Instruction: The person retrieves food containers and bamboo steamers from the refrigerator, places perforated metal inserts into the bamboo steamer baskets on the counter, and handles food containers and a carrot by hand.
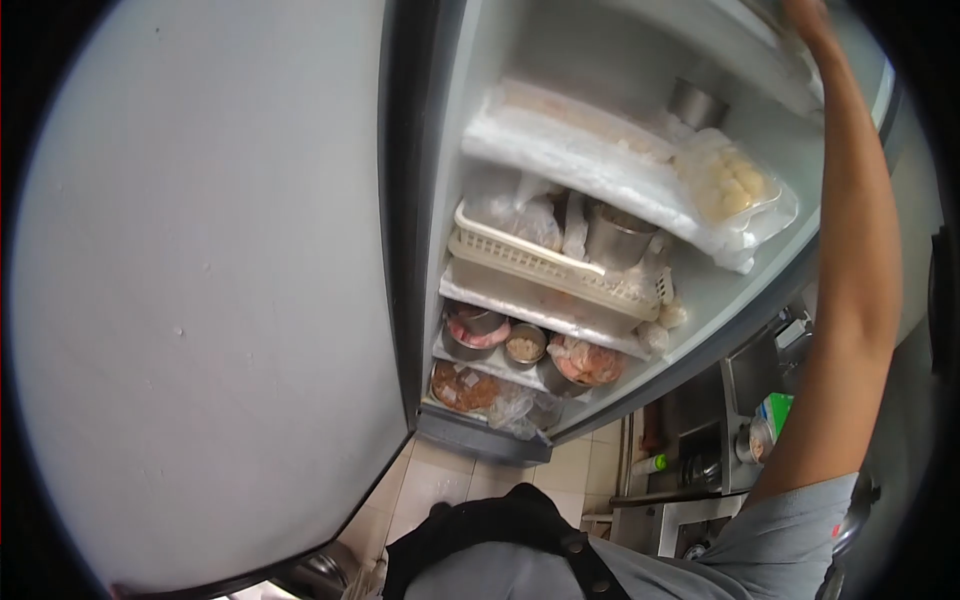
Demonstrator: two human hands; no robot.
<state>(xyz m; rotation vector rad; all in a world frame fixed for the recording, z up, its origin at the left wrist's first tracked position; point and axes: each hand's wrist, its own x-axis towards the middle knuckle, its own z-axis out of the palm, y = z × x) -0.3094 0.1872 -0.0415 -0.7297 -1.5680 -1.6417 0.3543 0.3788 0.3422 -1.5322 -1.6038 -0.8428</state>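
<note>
Right arm [858,270] stretches upward, hand [806,16] hard to read.

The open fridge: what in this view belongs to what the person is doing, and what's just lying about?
Seemingly in use:
fridge, standing open
right hand, raised near the fridge's top; I can't tell whether it holds anything

Seemingly just about:
bag of pale round pieces, inside the fridge
white basket, lower in the fridge
green box, outside the fridge

No text, brand or number was legible from where I stood. At four o'clock, a red mark [836,531] on the grey sleeve [790,525] was too small to decipher; between three and four, a green-and-white box [776,411] showed no readable lettering.
</note>
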